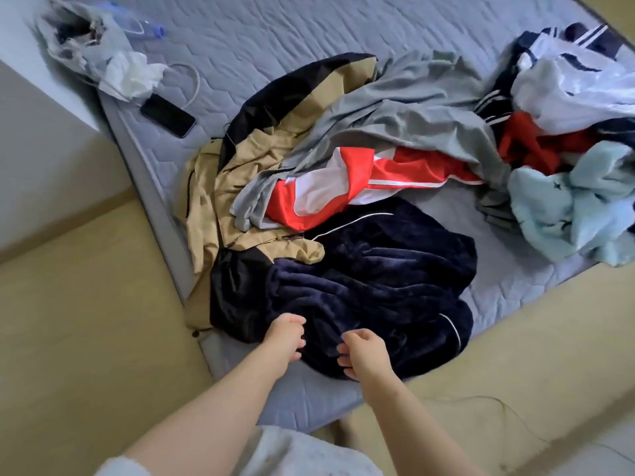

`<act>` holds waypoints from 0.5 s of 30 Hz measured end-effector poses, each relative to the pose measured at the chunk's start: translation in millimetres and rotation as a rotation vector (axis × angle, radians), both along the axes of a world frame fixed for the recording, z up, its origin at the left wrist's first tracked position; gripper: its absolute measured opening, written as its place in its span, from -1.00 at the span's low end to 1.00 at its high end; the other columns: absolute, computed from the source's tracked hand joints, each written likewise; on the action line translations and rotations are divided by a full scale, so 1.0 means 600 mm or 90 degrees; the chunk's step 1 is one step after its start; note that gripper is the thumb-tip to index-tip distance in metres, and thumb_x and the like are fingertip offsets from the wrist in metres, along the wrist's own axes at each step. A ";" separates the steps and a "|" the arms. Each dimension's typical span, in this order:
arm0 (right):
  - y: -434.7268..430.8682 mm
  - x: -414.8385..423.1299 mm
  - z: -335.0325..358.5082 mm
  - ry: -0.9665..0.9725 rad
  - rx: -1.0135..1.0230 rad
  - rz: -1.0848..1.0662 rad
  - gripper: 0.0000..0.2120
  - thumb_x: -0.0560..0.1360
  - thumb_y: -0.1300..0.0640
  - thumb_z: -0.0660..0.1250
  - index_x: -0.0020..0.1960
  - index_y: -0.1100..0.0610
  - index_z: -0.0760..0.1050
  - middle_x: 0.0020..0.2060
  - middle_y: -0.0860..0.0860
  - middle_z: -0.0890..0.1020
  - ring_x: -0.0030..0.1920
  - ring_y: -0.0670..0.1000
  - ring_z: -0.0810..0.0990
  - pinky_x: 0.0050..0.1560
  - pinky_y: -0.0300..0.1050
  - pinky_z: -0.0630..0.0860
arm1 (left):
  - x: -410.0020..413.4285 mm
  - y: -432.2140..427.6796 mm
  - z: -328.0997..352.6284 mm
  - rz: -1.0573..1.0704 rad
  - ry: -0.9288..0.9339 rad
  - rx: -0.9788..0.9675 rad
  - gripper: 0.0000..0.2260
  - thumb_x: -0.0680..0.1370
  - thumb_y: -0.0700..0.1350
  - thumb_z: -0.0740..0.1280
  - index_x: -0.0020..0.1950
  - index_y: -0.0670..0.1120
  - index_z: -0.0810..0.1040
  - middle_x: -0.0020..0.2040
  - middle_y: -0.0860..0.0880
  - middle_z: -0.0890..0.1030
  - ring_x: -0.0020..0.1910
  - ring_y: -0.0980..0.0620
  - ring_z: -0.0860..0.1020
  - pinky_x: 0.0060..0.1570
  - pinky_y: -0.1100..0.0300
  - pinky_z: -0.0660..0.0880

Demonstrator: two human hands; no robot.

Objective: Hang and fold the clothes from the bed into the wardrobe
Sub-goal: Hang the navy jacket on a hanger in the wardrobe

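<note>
A dark navy fleece garment with white piping (378,283) lies crumpled at the near corner of the grey-blue mattress (275,36). My left hand (287,333) and my right hand (360,352) hover just over its near edge, fingers loosely curled, holding nothing. Behind it lie a tan and black jacket (247,159), a grey garment (405,108) and a red and white jersey (343,187). More clothes, light blue (567,207), red and white, are heaped at the right. No wardrobe is in view.
A black phone (167,115) with a white cable, a plastic bottle (142,27) and a bag of clutter (86,39) sit at the mattress's far left corner. Beige floor (86,304) surrounds the low mattress; a white wall stands at left.
</note>
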State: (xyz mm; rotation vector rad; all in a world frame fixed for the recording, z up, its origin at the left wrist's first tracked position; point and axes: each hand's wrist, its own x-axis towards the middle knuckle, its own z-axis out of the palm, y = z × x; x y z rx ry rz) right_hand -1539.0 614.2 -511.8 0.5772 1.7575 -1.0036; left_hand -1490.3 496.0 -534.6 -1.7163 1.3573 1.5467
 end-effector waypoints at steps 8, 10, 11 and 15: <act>0.068 -0.029 -0.069 -0.043 0.004 -0.036 -0.89 0.53 0.21 0.21 -0.14 0.14 0.48 -0.31 0.02 0.55 -0.35 -0.01 0.49 -0.29 -0.18 0.45 | -0.074 0.079 -0.106 -0.086 -0.085 -0.052 -0.44 0.50 -0.02 0.34 0.39 -0.15 0.17 0.30 -0.16 0.40 0.13 -0.13 0.45 0.00 0.12 0.39; 0.080 -0.031 -0.075 -0.048 0.006 -0.044 -0.88 0.53 0.21 0.21 -0.14 0.14 0.48 -0.30 0.03 0.56 -0.33 0.00 0.50 -0.27 -0.18 0.46 | -0.077 0.079 -0.111 -0.077 -0.128 -0.125 -0.64 0.52 -0.14 0.30 0.25 -0.16 0.28 0.16 -0.17 0.49 -0.11 -0.09 0.45 -0.15 0.13 0.39; 0.083 -0.031 -0.075 -0.053 0.006 -0.048 -0.88 0.54 0.21 0.21 -0.14 0.14 0.48 -0.30 0.03 0.56 -0.33 0.00 0.50 -0.27 -0.18 0.46 | -0.073 0.078 -0.112 -0.075 -0.137 -0.147 -0.71 0.51 -0.19 0.28 0.20 -0.16 0.32 0.11 -0.17 0.51 -0.15 -0.08 0.44 -0.19 0.14 0.38; 0.077 -0.034 -0.054 -0.054 -0.010 -0.057 -0.89 0.54 0.21 0.20 -0.13 0.13 0.48 -0.31 0.02 0.55 -0.34 -0.01 0.48 -0.32 -0.21 0.45 | -0.045 0.066 -0.083 -0.015 -0.063 -0.153 -0.90 0.49 -0.23 0.25 -0.01 -0.14 0.46 -0.05 -0.15 0.53 -0.15 -0.10 0.48 -0.19 0.18 0.39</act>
